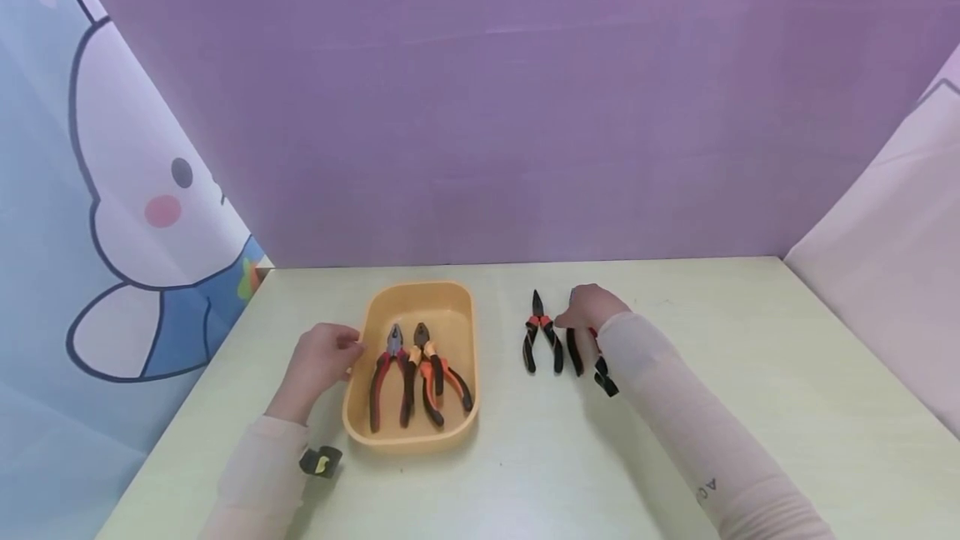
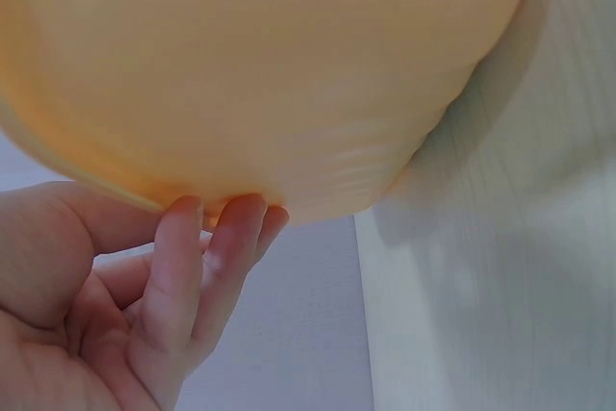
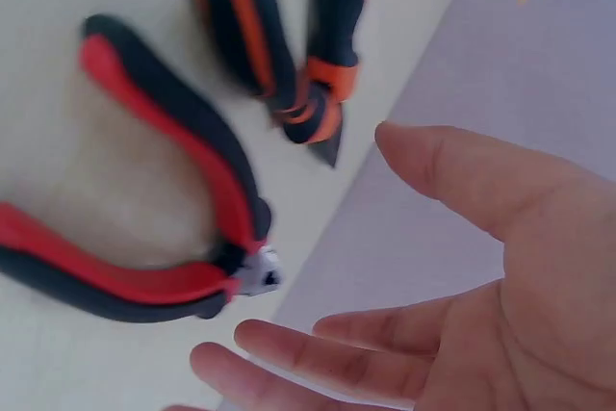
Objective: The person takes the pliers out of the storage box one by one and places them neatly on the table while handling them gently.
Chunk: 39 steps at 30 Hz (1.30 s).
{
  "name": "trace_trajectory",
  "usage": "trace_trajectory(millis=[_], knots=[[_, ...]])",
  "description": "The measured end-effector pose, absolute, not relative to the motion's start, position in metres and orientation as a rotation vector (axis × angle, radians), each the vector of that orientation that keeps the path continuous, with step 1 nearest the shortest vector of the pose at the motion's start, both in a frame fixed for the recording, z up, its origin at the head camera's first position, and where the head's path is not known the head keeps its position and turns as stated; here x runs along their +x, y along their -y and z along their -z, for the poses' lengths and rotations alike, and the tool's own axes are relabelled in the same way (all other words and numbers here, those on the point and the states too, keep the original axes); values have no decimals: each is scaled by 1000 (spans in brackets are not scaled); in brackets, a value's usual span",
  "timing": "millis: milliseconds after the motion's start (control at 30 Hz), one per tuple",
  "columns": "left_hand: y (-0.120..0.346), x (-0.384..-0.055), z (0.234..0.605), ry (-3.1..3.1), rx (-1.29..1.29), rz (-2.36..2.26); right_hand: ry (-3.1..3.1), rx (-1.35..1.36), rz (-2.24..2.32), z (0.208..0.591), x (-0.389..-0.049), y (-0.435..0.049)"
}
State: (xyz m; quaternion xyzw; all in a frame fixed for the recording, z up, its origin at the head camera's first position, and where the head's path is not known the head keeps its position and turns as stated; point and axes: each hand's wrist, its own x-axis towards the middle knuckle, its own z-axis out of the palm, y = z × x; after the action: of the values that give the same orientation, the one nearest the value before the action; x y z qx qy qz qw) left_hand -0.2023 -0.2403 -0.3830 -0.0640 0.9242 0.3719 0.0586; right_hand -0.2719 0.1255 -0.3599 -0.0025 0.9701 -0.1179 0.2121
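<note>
In the head view my left hand [image 1: 318, 361] is at the left side of a yellow plastic tray [image 1: 420, 298]. The left wrist view shows its thumb and curled fingers [image 2: 231, 247] pinching the tray's rim. Inside lie red-handled pliers [image 1: 393, 348], yellow-and-black pliers [image 1: 422, 336] and orange-and-black pliers [image 1: 429, 390]. My right hand [image 1: 592, 307] is above red-and-black pliers [image 3: 226, 180], partly covering them in the head view. Its fingers are spread and hold nothing in the right wrist view. Long-nose pliers [image 1: 537, 321] with black-and-orange handles lie just left of that hand.
The pale table [image 1: 525, 465] ends at a purple backdrop [image 1: 487, 148] along its far edge. A blue cloth with a cartoon figure [image 1: 157, 165] hangs on the left, and a pale cloth [image 1: 885, 257] on the right.
</note>
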Motion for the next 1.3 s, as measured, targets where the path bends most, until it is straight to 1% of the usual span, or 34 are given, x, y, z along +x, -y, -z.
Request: trace_trajectory(millis=[433,967,1300], knots=[[238,-203,383,-2783,-204,-1142,-2727,-104,403,337,-264,-103],[235,-205,382,-2793,-189,-1119,-2751,-197,479,324,-252,-65],[235,-204,382,-2810,-166,-1116,-2773,-356,506,315,-245,-38]])
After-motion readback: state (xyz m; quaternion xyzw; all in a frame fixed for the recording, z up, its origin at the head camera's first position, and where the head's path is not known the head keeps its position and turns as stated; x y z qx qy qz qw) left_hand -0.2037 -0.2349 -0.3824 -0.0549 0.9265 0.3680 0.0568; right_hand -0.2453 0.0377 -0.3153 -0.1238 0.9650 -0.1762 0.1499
